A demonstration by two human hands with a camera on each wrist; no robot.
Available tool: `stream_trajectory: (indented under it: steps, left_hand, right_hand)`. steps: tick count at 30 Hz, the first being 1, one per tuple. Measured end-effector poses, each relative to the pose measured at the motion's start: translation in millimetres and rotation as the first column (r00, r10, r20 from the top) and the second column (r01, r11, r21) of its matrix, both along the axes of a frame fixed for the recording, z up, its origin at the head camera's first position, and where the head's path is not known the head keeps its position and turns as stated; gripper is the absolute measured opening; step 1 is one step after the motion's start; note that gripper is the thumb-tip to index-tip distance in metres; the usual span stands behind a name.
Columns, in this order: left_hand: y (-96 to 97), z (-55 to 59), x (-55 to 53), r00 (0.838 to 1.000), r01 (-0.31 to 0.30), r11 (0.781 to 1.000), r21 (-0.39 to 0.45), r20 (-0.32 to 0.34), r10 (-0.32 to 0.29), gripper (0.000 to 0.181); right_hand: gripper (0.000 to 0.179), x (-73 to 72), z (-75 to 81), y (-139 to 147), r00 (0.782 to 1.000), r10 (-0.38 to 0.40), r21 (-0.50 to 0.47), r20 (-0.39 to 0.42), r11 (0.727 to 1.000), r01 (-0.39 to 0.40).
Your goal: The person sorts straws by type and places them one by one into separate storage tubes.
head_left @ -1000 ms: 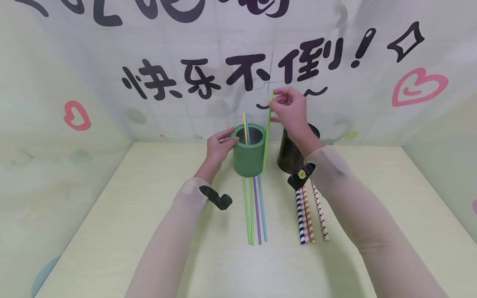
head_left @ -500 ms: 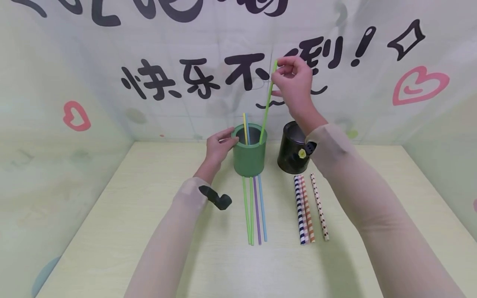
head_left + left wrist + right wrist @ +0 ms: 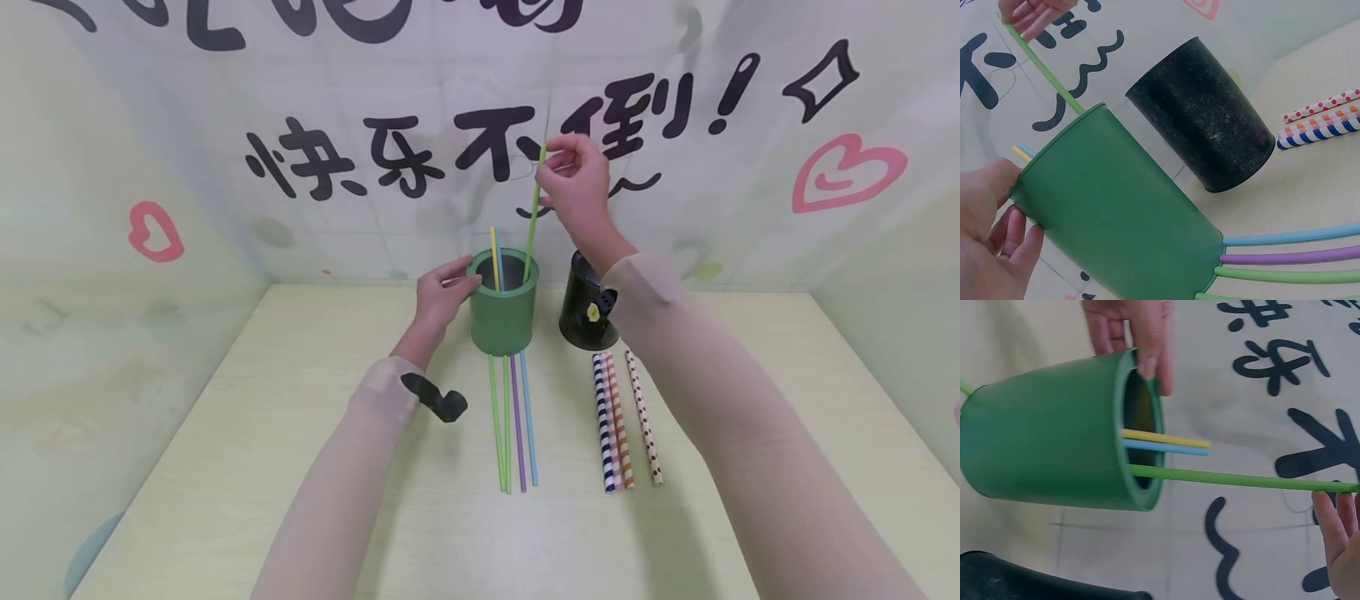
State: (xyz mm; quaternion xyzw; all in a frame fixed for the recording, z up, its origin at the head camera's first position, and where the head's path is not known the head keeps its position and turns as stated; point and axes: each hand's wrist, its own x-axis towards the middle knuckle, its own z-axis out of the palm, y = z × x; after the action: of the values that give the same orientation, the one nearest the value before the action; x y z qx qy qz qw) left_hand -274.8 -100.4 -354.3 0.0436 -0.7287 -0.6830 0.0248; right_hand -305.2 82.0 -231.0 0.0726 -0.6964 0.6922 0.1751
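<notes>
My right hand pinches a green straw near its top end. The straw's lower end is inside the mouth of the green cup; how deep it reaches is hidden by the cup wall. On the cup's left rim, my left hand grips with thumb and fingers, as the left wrist view also shows. A yellow straw and a blue straw stand in the cup side by side, their tops above the rim.
A black cup stands right of the green one, partly behind my right sleeve. Several plain straws lie before the green cup. Several patterned paper straws lie before the black cup. A printed cloth hangs behind the table.
My right hand raised the green straw from beside the cup to above its mouth, then lowered it slightly, so its lower end is now inside. The left hand has stayed on the rim.
</notes>
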Motion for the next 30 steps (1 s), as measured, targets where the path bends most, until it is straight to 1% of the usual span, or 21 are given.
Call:
stream_trajectory:
  steps: [4,12,16,20,26,30]
  left_hand:
    - [-0.6,-0.6,0.1,1.0,-0.003,1.0,-0.002,0.0,0.003,0.041]
    - [-1.1,-2.4,-0.2,1.0,-0.012,1.0,0.001,-0.001,0.012,0.04]
    - [-1.3,-3.0,-0.9,1.0,-0.011,1.0,0.009,-0.003,0.011,0.04]
    - [-1.4,-2.9,-1.6,1.0,-0.007,1.0,0.009,-0.005,0.007,0.04]
    - [-0.5,-2.4,-1.8,1.0,-0.006,1.0,0.018,-0.009,0.006,0.04]
    - [-0.1,-2.0,-2.1,1.0,-0.009,1.0,0.02,-0.014,0.009,0.04]
  right_hand:
    - [0.026,-3.0,-16.4,-2,0.999,0.006,0.059,0.038,0.998,-0.008]
    - [0.026,-2.0,-45.2,-8,0.995,0.062,0.165,0.083,0.983,-0.075]
    - [0.026,-3.6,-56.9,-10,0.988,0.077,0.156,0.135,0.983,-0.098]
    - [0.025,-5.9,-65.4,-13,0.98,0.082,0.152,0.179,0.982,-0.11]
    - [0.027,-8.4,-73.8,-19,0.975,0.083,0.226,0.206,0.966,-0.129]
    - [0.028,-9.5,-77.5,-23,0.972,0.08,0.258,0.221,0.956,-0.137]
